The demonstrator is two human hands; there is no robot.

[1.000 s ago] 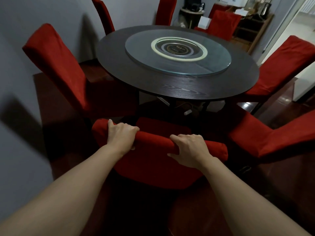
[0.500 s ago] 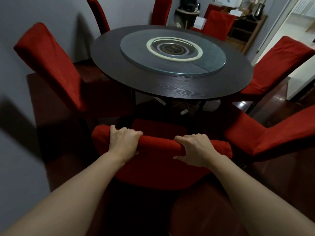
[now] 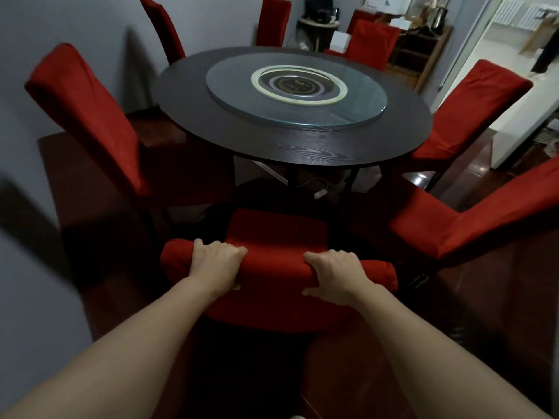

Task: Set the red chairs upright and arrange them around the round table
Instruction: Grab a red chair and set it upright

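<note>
Now, worktop: the round dark worktop (image 3: 290, 140) fills the middle of the view, a glass turntable (image 3: 296, 92) lying on it; every place below is told from this worktop.
Seated chairs: red chairs ring the worktop, one close on its left (image 3: 87, 116), two on its right (image 3: 472, 110) (image 3: 472, 219), more at its far side; all look upright.
Chair in hand: the near chair (image 3: 276, 234) stands upright at the worktop's near edge, seat facing the worktop and not yet under its rim.
Left hand: the left hand (image 3: 216, 264) wraps the top of that chair's backrest, fingers (image 3: 233, 249) curled shut over the padded edge.
Right hand: the right hand (image 3: 335, 275) grips the same top edge further along, fingers closed over the front and thumb behind.
Doing it well: probably push evenly with both hands, straight at the worktop's centre, so the seat slides in square.
Watch: keep even gaps to the neighbouring chairs, and stop before the backrest meets the worktop's rim.
</note>
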